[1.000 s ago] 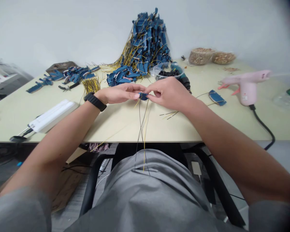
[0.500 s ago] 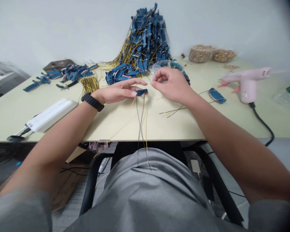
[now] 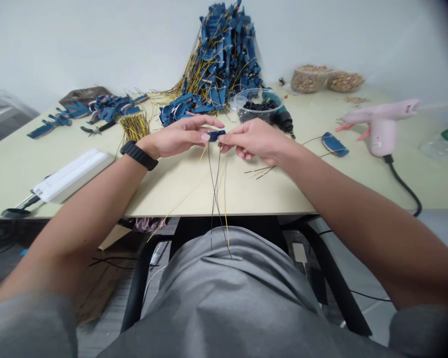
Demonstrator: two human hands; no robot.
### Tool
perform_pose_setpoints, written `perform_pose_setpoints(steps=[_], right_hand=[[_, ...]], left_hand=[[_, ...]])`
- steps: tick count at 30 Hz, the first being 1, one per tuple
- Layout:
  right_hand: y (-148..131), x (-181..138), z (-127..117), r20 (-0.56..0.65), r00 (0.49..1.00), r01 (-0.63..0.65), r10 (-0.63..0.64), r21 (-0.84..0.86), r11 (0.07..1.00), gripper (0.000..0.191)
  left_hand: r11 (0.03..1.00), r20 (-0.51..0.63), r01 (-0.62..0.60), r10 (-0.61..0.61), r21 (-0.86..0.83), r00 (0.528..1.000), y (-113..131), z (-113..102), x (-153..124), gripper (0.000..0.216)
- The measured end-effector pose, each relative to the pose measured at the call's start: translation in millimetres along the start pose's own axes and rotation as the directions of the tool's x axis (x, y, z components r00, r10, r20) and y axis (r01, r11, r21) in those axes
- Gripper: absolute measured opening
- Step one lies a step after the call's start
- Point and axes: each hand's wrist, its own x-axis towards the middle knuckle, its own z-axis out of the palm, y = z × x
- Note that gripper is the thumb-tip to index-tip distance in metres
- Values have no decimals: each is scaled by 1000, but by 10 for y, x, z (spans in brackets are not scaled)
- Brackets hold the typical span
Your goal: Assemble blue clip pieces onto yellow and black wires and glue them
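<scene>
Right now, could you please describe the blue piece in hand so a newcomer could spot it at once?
From the tall blue heap by the wall, come forward over the table to where left hand and right hand meet. The small blue piece is held at their fingertips; unlike the others, its black and yellow wires hang over the table edge.

Pinched a small flat blue piece (image 3: 217,134) between left hand (image 3: 179,137) and right hand (image 3: 254,141) over a pale beige tabletop (image 3: 164,185); trailed thin black and yellow wires (image 3: 213,191) onto a grey shirt (image 3: 216,298).
</scene>
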Motion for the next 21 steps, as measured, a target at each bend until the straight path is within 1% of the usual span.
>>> perform_pose_setpoints(steps=[5, 12, 18, 21], right_hand=[[-22, -14, 53, 38, 996, -84, 81, 95, 992, 34], [-40, -22, 54, 93, 988, -138, 124, 166, 976, 33], [-50, -21, -10, 123, 986, -130, 115, 122, 984, 34], [-42, -27, -49, 141, 985, -111, 99, 83, 990, 34]], left_hand=[[1000, -17, -9, 10, 4, 1000, 43, 55, 0, 70], [999, -41, -28, 27, -25, 999, 27, 35, 23, 66], [999, -73, -34, 31, -39, 997, 23, -32, 40, 69], [998, -82, -42, 38, -46, 996, 42, -98, 24, 63]])
